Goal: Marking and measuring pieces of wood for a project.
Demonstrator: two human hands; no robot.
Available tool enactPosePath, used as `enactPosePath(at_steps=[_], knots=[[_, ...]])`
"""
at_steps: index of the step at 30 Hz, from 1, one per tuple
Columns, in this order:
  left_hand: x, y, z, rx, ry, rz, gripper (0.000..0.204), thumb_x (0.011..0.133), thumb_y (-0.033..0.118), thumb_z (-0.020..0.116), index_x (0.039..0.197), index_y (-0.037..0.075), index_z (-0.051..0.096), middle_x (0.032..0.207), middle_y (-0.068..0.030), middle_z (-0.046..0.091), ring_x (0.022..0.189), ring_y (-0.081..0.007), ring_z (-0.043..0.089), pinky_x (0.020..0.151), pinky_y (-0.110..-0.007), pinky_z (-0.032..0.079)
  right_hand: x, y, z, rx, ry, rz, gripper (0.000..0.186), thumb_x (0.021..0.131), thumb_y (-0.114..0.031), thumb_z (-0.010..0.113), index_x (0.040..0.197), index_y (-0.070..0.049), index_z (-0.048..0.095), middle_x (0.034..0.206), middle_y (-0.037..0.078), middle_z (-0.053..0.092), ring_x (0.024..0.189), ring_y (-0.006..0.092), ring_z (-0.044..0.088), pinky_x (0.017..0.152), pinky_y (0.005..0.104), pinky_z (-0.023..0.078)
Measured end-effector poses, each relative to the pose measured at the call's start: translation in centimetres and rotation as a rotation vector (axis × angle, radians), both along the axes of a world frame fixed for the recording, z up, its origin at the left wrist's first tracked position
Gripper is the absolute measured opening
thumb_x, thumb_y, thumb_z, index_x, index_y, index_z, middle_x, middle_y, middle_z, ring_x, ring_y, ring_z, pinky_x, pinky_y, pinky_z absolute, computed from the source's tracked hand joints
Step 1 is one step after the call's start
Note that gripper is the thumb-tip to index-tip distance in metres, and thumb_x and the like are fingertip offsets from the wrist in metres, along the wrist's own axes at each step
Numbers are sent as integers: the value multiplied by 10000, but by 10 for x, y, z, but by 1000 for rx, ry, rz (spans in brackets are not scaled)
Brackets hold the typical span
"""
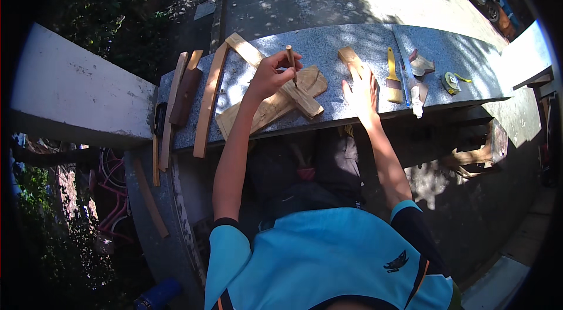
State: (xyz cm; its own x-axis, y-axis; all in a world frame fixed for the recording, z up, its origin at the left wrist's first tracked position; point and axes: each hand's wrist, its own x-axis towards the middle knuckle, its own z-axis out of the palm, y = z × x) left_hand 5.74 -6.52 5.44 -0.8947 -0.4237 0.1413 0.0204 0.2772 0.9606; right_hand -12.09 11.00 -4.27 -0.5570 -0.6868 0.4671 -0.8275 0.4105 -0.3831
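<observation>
My left hand is closed around a slim wooden-handled tool, held nearly upright. Its narrow lower end points down at a wooden strip that lies slantwise over a wide flat board. Whether the end touches the wood I cannot tell, nor what sort of tip it has. To the right, my right hand grips a wooden block from above, the thumb on its left side. The fingers cover the block's near part.
On the grey stone bench, long wooden pieces and a dark brown block lie left. At right are a yellow-handled brush, a metal ruler and a tape measure. A white pillar borders the left.
</observation>
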Motion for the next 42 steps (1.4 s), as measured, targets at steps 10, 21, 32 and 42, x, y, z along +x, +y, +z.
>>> enactPosePath(at_steps=[10, 21, 32, 42], knots=[[-4, -2, 9, -78, -79, -87, 231, 746, 20, 544, 975, 19, 578, 894, -56, 610, 850, -133, 585, 783, -284, 474, -3, -2, -7, -63, 49, -5, 471, 765, -176, 587, 1211, -91, 461, 1232, 189, 355, 1110, 359, 408, 938, 430, 361], [-28, -5, 21, -351, -311, -437, 324, 677, -4, 626, 998, 31, 593, 881, -32, 640, 798, -134, 585, 751, -264, 471, -33, -4, 10, -75, -619, 113, 561, 825, -227, 553, 1303, -52, 317, 969, 186, 549, 846, 306, 574, 721, 391, 464], [-30, -18, 16, -249, -276, -436, 385, 687, 11, 647, 1065, 57, 592, 930, -43, 645, 877, -162, 595, 811, -312, 474, 14, 23, 132, -671, -1083, 316, 459, 818, -202, 510, 1239, -51, 406, 741, 24, 513, 557, 48, 444, 435, 178, 345], [-31, -21, 14, -233, -282, -363, 382, 689, 8, 641, 1065, 45, 588, 894, -49, 644, 809, -127, 594, 753, -276, 477, 39, 8, 134, -754, -982, 114, 540, 804, -186, 562, 1289, -35, 378, 1034, 174, 585, 948, 213, 567, 792, 293, 442]])
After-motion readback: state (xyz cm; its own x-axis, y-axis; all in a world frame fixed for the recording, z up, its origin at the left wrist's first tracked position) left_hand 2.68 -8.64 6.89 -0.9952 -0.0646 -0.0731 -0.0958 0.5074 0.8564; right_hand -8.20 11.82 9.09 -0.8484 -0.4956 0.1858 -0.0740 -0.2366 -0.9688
